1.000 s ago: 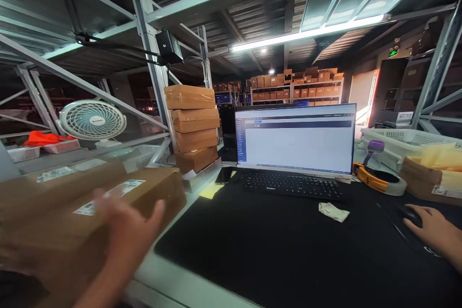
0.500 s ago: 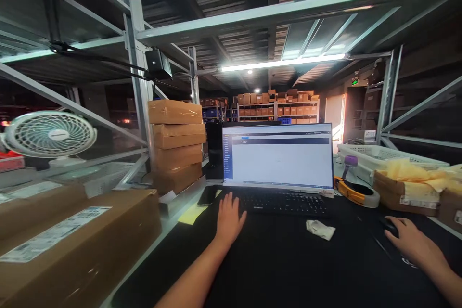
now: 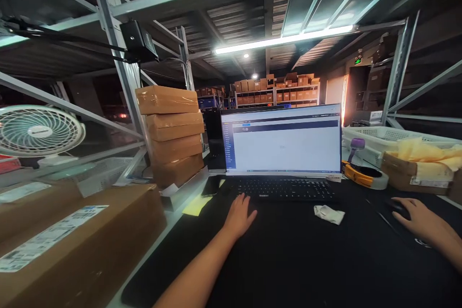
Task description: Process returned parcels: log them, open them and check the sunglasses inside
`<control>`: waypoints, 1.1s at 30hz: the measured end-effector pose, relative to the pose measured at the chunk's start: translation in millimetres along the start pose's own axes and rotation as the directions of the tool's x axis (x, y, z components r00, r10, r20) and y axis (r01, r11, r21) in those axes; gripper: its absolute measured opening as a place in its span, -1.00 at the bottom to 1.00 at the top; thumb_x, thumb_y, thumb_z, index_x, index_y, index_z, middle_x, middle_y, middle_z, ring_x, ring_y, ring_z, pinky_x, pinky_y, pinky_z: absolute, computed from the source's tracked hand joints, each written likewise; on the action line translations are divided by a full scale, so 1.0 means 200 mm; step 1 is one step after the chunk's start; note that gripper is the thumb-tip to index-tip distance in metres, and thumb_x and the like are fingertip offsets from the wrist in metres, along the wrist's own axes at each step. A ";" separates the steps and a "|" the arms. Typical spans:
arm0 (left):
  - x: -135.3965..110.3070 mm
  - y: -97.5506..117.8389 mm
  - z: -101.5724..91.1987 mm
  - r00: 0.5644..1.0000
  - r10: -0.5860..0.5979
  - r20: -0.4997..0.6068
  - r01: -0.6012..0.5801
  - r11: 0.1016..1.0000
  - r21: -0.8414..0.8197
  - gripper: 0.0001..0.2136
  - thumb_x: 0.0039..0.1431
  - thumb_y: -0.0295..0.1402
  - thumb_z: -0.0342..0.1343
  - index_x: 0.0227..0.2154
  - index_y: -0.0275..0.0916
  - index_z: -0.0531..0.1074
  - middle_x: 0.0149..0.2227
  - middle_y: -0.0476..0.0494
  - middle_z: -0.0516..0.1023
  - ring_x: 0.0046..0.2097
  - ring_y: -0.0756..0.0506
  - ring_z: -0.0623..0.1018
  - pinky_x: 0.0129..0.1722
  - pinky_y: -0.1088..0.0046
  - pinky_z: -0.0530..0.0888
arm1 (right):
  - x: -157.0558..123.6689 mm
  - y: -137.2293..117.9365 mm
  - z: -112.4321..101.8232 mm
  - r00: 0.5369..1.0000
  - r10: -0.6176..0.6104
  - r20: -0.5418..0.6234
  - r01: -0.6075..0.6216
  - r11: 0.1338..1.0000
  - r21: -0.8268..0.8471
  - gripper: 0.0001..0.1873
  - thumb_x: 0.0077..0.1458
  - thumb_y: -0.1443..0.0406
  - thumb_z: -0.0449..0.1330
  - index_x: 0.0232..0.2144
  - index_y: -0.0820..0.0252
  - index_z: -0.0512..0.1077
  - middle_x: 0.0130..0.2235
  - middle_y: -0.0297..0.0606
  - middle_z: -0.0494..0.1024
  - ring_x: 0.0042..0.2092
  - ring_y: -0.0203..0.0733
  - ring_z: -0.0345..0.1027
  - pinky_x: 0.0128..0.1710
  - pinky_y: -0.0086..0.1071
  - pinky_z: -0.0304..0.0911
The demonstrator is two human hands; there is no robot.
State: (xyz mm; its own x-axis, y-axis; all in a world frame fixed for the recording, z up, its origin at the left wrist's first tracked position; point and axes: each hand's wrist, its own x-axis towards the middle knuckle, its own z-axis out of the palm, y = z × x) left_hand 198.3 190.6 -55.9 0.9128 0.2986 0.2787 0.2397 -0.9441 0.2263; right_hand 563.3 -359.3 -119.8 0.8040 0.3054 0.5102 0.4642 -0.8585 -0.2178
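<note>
Our right hand (image 3: 418,217) holds the mouse (image 3: 399,210); our left hand (image 3: 238,217), its grip loosely spread, apparently touches the keyboard (image 3: 288,188).

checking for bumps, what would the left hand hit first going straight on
The left hand would likely meet the left end of the keyboard first; whether they touch now is unclear.

Crumpled white scrap (image 3: 329,214), left of the right hand's (image 3: 420,221) grip. Orange tape dispenser with translucent roll (image 3: 358,179), beyond and left of the grip. Open brown cardboard carton (image 3: 396,173) holding pale-yellow sheets (image 3: 422,153), beyond the grip; perforated white plastic basket (image 3: 371,156), farther beyond. Four stacked brown cardboard boxes (image 3: 176,146) and round white lattice-fronted fan (image 3: 39,131), well left.
</note>
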 end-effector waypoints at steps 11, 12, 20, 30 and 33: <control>0.01 0.00 0.00 1.000 -0.005 0.030 0.005 1.000 0.001 -0.43 0.31 -0.14 -0.08 0.27 -0.38 0.24 0.40 -0.42 0.09 0.42 -0.34 0.10 0.37 0.07 0.16 | -0.03 -0.11 -0.10 0.997 0.062 0.045 -0.058 0.995 -0.087 -0.36 0.06 0.00 -0.07 0.11 0.15 0.34 0.10 0.08 0.38 0.18 0.13 0.32 0.19 -0.20 0.23; 0.01 0.00 0.00 1.000 -0.004 0.029 0.004 1.000 0.005 -0.44 0.31 -0.14 -0.07 0.27 -0.37 0.24 0.40 -0.42 0.09 0.42 -0.33 0.10 0.37 0.07 0.16 | -0.03 -0.13 -0.11 0.996 0.065 0.057 -0.059 0.994 -0.094 -0.35 0.07 0.01 -0.07 0.12 0.18 0.33 0.11 0.10 0.37 0.18 0.14 0.32 0.19 -0.19 0.22; 0.03 -0.01 0.03 1.000 0.006 0.008 -0.006 1.000 0.022 -0.45 0.29 -0.17 -0.06 0.25 -0.37 0.24 0.39 -0.45 0.11 0.40 -0.36 0.13 0.35 0.04 0.18 | -0.06 -0.23 -0.18 0.995 0.076 0.069 -0.067 0.990 -0.126 -0.44 0.15 0.09 0.00 0.14 0.21 0.31 0.12 0.06 0.36 0.16 0.07 0.32 0.18 -0.26 0.19; 0.04 0.00 0.02 0.999 0.016 0.030 -0.017 0.998 0.052 -0.46 0.32 -0.18 -0.09 0.25 -0.41 0.23 0.39 -0.46 0.11 0.40 -0.35 0.14 0.36 0.08 0.17 | -0.08 -0.28 -0.23 0.988 0.103 0.111 -0.085 0.983 -0.160 -0.42 0.22 0.12 0.00 0.21 0.27 0.26 0.18 0.09 0.29 0.20 0.05 0.24 0.21 -0.27 0.10; 0.03 0.01 0.01 0.999 0.005 0.043 -0.008 0.998 0.058 -0.46 0.33 -0.18 -0.09 0.26 -0.41 0.22 0.39 -0.44 0.09 0.40 -0.35 0.12 0.36 0.08 0.16 | -0.09 -0.30 -0.25 0.982 0.154 0.112 -0.132 0.974 -0.184 -0.41 0.24 0.08 -0.02 0.22 0.25 0.28 0.19 0.11 0.27 0.17 0.10 0.28 0.13 -0.20 0.17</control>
State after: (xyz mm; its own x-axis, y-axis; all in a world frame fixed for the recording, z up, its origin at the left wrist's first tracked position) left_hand 205.2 191.3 -55.5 0.9274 0.2871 0.2398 0.2511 -0.9529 0.1700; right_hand 502.5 -335.0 -74.1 0.9023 0.2135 0.3745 0.2778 -0.9523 -0.1265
